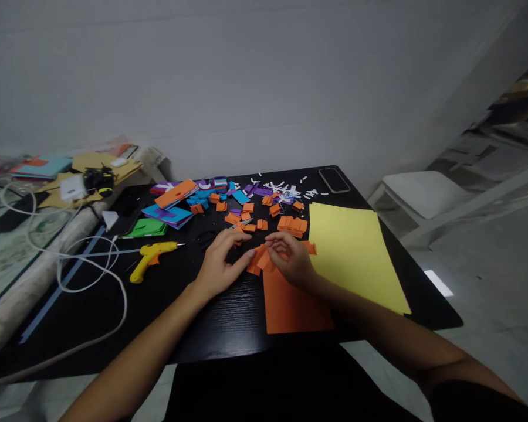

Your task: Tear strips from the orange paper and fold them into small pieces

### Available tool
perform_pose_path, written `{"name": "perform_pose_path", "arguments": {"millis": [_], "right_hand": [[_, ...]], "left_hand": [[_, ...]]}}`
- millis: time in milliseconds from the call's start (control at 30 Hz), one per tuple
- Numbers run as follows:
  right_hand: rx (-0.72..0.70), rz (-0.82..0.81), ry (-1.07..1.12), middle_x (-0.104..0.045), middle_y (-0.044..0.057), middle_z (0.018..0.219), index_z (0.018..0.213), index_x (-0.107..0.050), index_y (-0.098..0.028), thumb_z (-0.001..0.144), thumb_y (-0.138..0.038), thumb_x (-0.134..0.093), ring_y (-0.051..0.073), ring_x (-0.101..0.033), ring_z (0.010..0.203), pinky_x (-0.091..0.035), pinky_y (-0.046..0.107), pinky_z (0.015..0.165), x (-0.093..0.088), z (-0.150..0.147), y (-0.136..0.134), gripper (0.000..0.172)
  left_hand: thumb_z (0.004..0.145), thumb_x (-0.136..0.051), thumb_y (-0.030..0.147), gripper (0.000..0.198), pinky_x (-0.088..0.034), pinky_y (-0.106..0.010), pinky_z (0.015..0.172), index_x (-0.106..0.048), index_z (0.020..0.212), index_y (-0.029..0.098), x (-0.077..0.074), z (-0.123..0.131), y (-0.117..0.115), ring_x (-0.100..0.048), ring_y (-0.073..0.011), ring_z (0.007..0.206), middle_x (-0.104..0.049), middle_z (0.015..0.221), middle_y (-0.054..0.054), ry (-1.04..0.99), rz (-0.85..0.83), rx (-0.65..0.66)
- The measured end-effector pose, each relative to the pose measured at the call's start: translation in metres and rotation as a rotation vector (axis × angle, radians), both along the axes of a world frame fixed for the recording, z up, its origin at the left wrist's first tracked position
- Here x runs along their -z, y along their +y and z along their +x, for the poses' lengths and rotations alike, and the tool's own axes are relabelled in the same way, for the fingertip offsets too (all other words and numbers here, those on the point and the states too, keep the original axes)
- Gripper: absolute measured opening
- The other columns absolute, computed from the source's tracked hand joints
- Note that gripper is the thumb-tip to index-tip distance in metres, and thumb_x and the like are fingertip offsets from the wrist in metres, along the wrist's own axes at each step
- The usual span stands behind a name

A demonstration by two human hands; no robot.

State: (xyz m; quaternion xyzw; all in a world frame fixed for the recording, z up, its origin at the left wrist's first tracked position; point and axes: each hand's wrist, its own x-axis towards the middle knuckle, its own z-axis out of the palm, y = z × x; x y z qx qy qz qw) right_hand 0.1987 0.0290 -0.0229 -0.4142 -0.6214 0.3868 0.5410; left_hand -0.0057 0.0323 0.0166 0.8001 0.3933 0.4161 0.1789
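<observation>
My left hand [222, 262] rests over the black table with thumb and forefinger apart and nothing visible between them. Close to its fingertips lie small orange paper pieces [256, 262]. Just right of these, my right hand [293, 261] is closed, its fingers curled toward the thumb; whatever is in the pinch is too small to make out. Beneath it lies a large orange paper sheet [295, 310], partly hidden by the hand and forearm. Beyond the right hand sits a bunch of folded orange pieces [293, 225]. Scissors [239, 223] lie partly covered among more scattered orange pieces.
A yellow paper sheet [354, 252] lies on the right of the table [229, 322]. A yellow glue gun [152, 258] and white cable [123, 310] are left. Green folded paper [147, 228], white scraps [286, 193] and a phone [334, 180] lie farther back. A white stool [422, 190] stands right.
</observation>
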Motion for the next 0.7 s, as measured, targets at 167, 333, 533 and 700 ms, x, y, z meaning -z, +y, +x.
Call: {"name": "perform_pose_path", "arguments": {"millis": [167,333,533,700], "right_hand": [[0.03,0.103,-0.057,-0.071,0.007,0.097,0.099,-0.066,-0.023,0.09,-0.028,-0.065,0.022,-0.069,0.088,-0.06,0.04,0.083,-0.005,-0.001,-0.005,0.01],[-0.015,-0.004,0.058,-0.071,0.008,0.102,0.1,-0.066,-0.023,0.085,-0.037,-0.073,0.021,-0.071,0.094,-0.06,0.04,0.09,-0.007,-0.003,-0.005,0.022],[-0.142,-0.196,0.149,-0.073,0.004,0.094,0.098,-0.067,-0.023,0.079,-0.038,-0.079,0.02,-0.073,0.092,-0.061,0.04,0.09,-0.001,-0.004,0.0,0.027],[-0.141,-0.213,0.161,-0.075,0.004,0.092,0.099,-0.067,-0.022,0.078,-0.035,-0.079,0.019,-0.074,0.087,-0.062,0.038,0.086,-0.001,-0.004,0.0,0.028]], "left_hand": [[0.093,-0.066,0.034,0.023,-0.053,-0.031,0.083,-0.065,0.111,0.021,0.008,0.004,-0.001,-0.067,-0.0186,0.089,-0.072,0.098,-0.005,0.042,-0.184,0.08],[0.093,-0.066,0.036,0.018,-0.052,-0.027,0.074,-0.066,0.099,0.019,0.014,0.005,-0.002,-0.065,-0.0159,0.079,-0.069,0.087,-0.003,-0.081,-0.231,0.053],[0.089,-0.071,0.035,0.017,-0.051,-0.026,0.071,-0.068,0.094,0.019,0.016,0.003,0.001,-0.062,-0.0145,0.074,-0.068,0.084,-0.002,-0.198,-0.237,0.022],[0.088,-0.073,0.034,0.021,-0.051,-0.026,0.071,-0.066,0.1,0.019,0.016,0.003,0.001,-0.061,-0.0138,0.075,-0.066,0.087,-0.002,-0.229,-0.267,0.02]]}}
